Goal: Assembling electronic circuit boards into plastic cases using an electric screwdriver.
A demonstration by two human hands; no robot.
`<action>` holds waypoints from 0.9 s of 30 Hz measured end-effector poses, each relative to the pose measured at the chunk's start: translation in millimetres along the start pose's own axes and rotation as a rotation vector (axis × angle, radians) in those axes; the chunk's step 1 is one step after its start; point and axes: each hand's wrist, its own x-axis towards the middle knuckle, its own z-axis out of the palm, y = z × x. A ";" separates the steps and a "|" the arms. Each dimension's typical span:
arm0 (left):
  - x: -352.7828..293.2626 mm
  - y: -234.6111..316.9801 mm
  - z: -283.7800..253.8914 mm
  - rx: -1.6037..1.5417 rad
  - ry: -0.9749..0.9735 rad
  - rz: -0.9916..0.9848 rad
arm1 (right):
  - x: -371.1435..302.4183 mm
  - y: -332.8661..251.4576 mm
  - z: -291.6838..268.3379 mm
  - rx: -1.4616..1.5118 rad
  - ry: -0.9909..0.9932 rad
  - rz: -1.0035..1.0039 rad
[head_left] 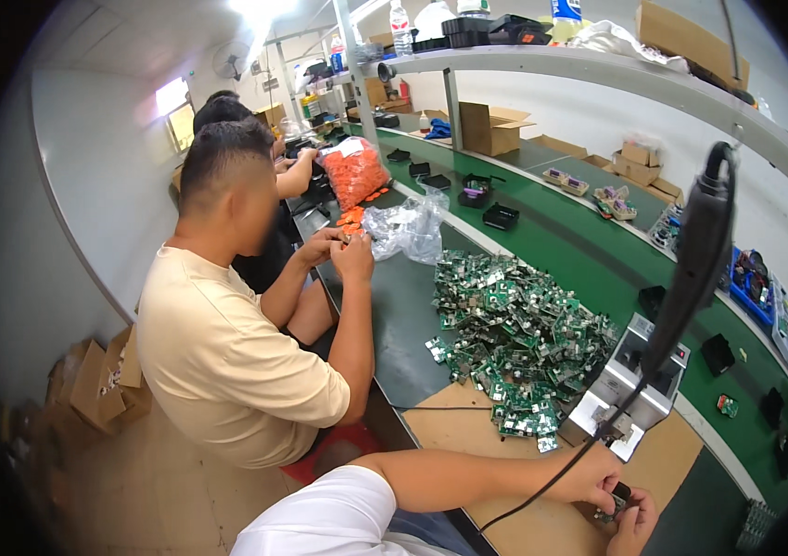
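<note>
My left hand (596, 476) reaches in from the lower edge and pinches a small black part (615, 501), with what looks like a circuit board in it. The fingers of my right hand (636, 524) close on the same part from the other side. Both hands are low over a brown cardboard sheet (542, 537). Just beyond them stands a silver metal fixture (609, 400). To its left lies a large heap of green circuit boards (524, 324). A black, cylindrical hand tool (695, 250) hangs above, its thin cable crossing in front of my left wrist.
A co-worker in a cream shirt (227, 352) sits to the left, handling a small item beside a bag of orange parts (354, 174) and clear plastic (405, 227). A green conveyor belt (589, 269) carries black housings (501, 216). Above runs a shelf (552, 61); a blue bin (752, 287) sits at right.
</note>
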 end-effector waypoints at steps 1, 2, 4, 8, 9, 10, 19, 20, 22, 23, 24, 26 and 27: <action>0.4 0.2 1.3 0.039 0.015 -0.037 | -0.1 1.9 1.5 0.132 -0.008 -0.036; 0.4 0.9 2.3 0.079 0.032 -0.009 | -1.3 1.7 0.6 0.223 -0.045 0.028; -1.7 4.6 6.3 -0.023 0.079 0.041 | 0.7 1.9 2.5 0.252 0.009 0.054; -7.8 15.6 12.4 -0.160 0.201 0.053 | 0.7 -4.5 7.7 0.339 0.093 0.010; -8.0 17.0 12.5 -0.188 0.262 0.066 | 0.5 -7.1 8.8 0.350 0.108 -0.019; -8.0 17.8 12.6 -0.234 0.315 0.075 | -0.9 -10.0 10.1 0.393 0.081 -0.061; -3.3 10.2 17.4 -0.709 0.116 -0.040 | -7.6 -28.6 6.4 -0.009 0.071 -0.133; -3.2 10.0 17.7 -0.672 0.140 -0.039 | -8.2 -29.2 6.6 -0.004 0.073 -0.138; -2.7 10.1 18.0 -0.503 0.134 -0.037 | -9.4 -30.5 8.1 -0.078 0.065 -0.172; -2.6 10.2 18.0 -0.507 0.108 0.004 | -10.2 -31.5 8.9 -0.076 0.067 -0.177; -2.4 10.7 18.3 -0.572 0.137 0.021 | -11.1 -33.0 10.1 -0.067 0.064 -0.178; -2.7 11.5 18.8 -0.642 0.167 0.039 | -13.1 -36.8 11.9 -0.064 0.060 -0.175; -2.9 11.6 18.9 -0.648 0.143 0.026 | -13.4 -38.9 12.7 -0.046 0.061 -0.181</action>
